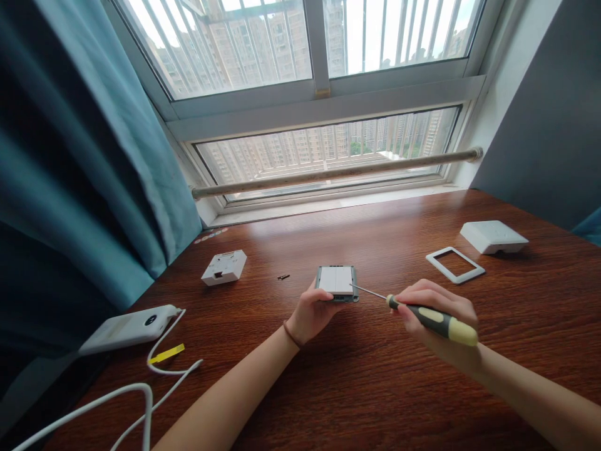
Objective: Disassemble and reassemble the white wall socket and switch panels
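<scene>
My left hand grips a wall switch by its near left edge, thumb on top. The switch has two white rockers set in a dark grey frame and is held over the table. A screwdriver with a grey and pale yellow handle lies in my right hand, fingers wrapped round it. Its thin shaft points left, and the tip is at the right edge of the white rockers. Whether the tip presses in there, I cannot tell.
On the brown wooden table are a white mounting box, small dark screws, a white frame and a white box-like piece. A white power bank with a cable lies left, beside the blue curtain.
</scene>
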The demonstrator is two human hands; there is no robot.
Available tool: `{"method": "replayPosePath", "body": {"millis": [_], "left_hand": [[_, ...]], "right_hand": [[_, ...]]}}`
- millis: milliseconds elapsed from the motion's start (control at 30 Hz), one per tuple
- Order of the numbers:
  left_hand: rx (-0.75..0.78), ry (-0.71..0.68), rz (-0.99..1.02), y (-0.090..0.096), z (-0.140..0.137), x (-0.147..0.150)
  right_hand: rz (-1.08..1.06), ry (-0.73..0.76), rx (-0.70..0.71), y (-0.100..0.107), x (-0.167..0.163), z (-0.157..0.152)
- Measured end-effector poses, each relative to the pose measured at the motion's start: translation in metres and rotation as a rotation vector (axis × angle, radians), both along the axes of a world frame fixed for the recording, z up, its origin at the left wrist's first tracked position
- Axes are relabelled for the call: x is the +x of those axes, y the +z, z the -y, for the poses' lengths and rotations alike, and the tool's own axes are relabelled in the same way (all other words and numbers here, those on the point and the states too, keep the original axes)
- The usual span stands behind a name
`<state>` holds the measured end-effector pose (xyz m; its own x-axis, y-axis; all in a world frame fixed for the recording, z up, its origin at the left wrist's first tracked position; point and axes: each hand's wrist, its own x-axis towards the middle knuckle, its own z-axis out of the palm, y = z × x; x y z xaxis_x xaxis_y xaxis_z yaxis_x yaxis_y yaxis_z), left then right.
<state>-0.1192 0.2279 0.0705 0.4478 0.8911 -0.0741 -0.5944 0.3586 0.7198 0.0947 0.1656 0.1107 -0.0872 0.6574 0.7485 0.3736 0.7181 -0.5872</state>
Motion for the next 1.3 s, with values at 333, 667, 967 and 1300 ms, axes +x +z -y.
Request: {"method": "replayPosePath", "body": {"millis": [333,667,967,1300], "left_hand": [[0.050,0.000,-0.031,-0.002,0.002,-0.002],[0.179,0.160,-0.204,0.007,0.009,0.002],[0.174,0.230,-0.310,-0.002,0.010,0.003],[0.132,0.135,-0.178,0.012,0.013,0.012]], "right_hand": [[-0.307,-0.037,-0.392,0.001,0.002,-0.012],[-0.947,0.117,-0.688,-0.018,-0.005,-0.029],[-0.995,0.142,-0.699,-0.025,-0.009,-0.026],[-0.426,-0.058,-0.455,-0.008,0.001,-0.014]]}}
